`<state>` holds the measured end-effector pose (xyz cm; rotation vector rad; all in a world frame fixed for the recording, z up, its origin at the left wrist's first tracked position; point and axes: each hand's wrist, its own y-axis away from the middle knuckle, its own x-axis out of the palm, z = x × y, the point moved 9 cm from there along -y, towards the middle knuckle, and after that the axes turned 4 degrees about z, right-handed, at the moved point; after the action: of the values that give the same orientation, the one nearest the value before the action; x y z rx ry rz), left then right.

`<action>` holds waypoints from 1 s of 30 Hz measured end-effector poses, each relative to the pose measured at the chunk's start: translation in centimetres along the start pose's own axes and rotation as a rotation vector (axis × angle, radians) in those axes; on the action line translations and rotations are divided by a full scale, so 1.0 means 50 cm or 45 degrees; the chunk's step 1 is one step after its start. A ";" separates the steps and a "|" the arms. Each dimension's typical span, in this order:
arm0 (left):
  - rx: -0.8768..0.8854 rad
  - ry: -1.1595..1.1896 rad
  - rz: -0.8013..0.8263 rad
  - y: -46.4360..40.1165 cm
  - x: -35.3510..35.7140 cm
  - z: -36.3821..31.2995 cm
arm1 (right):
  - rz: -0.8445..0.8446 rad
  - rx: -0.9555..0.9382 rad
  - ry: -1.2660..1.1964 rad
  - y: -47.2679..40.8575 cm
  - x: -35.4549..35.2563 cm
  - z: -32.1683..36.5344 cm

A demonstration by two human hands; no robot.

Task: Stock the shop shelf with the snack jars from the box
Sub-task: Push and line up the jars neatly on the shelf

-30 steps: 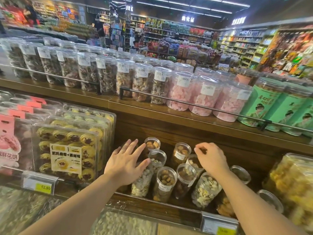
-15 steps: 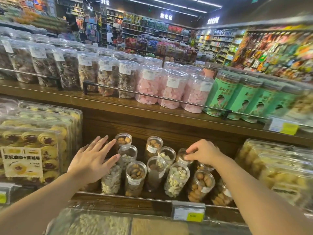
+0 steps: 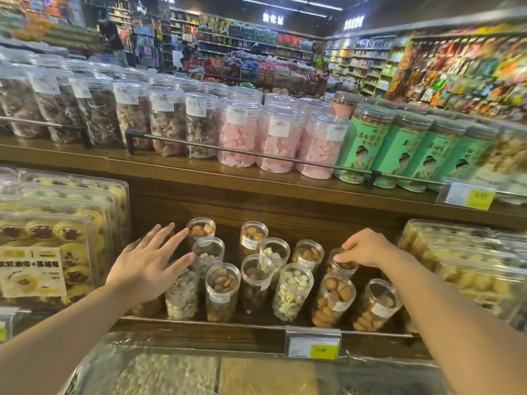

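Note:
Several small clear snack jars stand in rows on the lower wooden shelf (image 3: pixel 256 330), filled with nuts and biscuits. My left hand (image 3: pixel 145 266) is spread flat, fingers apart, resting against the leftmost jars (image 3: pixel 182 295). My right hand (image 3: pixel 365 249) pinches the lid rim of a back-row jar (image 3: pixel 340 265) with its fingertips. In front of that jar stands another jar of round biscuits (image 3: pixel 333 300). The box is not in view.
Clear trays of pastries (image 3: pixel 57 246) flank the jars on the left and more trays (image 3: pixel 462 260) on the right. The upper shelf (image 3: pixel 228 178) carries tall jars behind a metal rail. A yellow price tag (image 3: pixel 313 347) hangs below the jars.
The view has swung so the jars sit more central. My right hand has shifted to the right-hand back jar and grips its lid. My left hand stays spread on the left jars.

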<state>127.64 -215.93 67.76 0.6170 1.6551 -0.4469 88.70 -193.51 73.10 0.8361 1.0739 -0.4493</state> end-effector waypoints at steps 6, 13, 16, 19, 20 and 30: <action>-0.012 0.013 0.001 -0.002 0.004 0.005 | -0.171 0.206 0.132 -0.007 -0.003 -0.032; -0.010 0.024 -0.018 -0.001 0.000 0.004 | -0.252 0.081 0.037 -0.019 -0.018 -0.036; -0.022 0.018 -0.015 -0.003 0.001 0.006 | -0.033 -0.146 -0.211 -0.031 0.012 -0.025; -0.021 0.013 -0.014 -0.003 0.003 0.007 | -0.046 -0.145 -0.273 -0.030 0.011 -0.027; -0.019 0.013 -0.015 -0.003 0.003 0.007 | -0.048 -0.145 -0.282 -0.030 0.010 -0.026; -0.026 0.017 0.003 -0.002 0.001 0.008 | -0.043 -0.253 -0.148 0.012 -0.044 -0.032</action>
<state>127.87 -216.25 67.63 0.6083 1.6697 -0.4245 87.21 -192.06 74.96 0.6098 1.0076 -0.4069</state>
